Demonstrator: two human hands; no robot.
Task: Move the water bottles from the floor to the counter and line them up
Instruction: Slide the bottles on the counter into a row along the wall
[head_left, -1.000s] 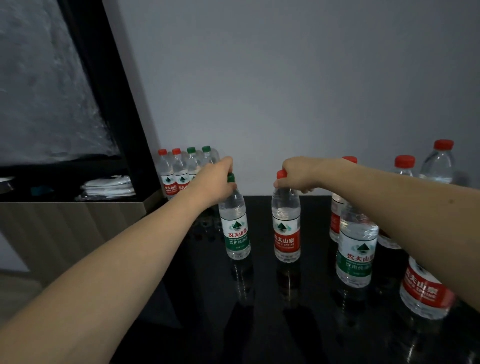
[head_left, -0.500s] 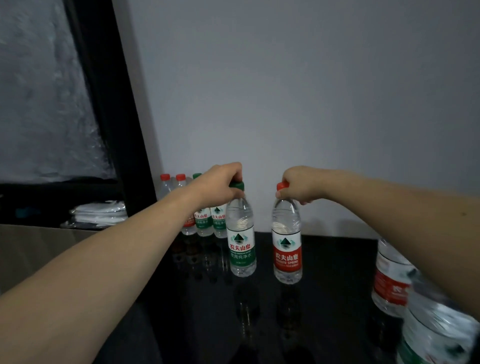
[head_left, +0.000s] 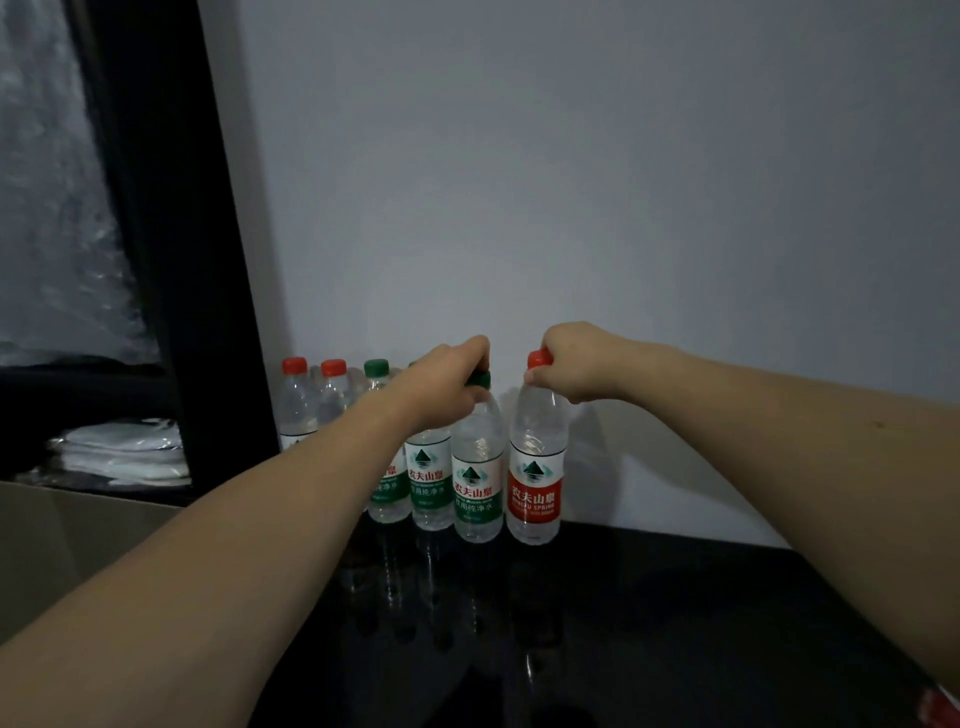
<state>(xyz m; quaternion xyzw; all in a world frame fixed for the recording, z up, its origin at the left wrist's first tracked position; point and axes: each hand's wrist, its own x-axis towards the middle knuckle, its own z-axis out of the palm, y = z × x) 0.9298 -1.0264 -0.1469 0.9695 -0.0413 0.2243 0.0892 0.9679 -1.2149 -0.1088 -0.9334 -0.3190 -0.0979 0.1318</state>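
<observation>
Your left grip (head_left: 441, 387) pinches the green-cap bottle (head_left: 478, 467), right grip (head_left: 576, 369) the red-cap bottle (head_left: 535, 467), by their caps, extending the row (head_left: 363, 441) at mid-frame.

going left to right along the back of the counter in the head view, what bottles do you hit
Two red-capped bottles, a green-capped bottle, a green-label bottle, the green-capped bottle gripped by the left hand, the red-capped bottle gripped by the right hand.

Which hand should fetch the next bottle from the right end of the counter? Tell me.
Right. The right hand grips the red-capped bottle at the row's right end, nearest that side; the left hand holds the green-capped bottle, hemmed in by the row.
</observation>
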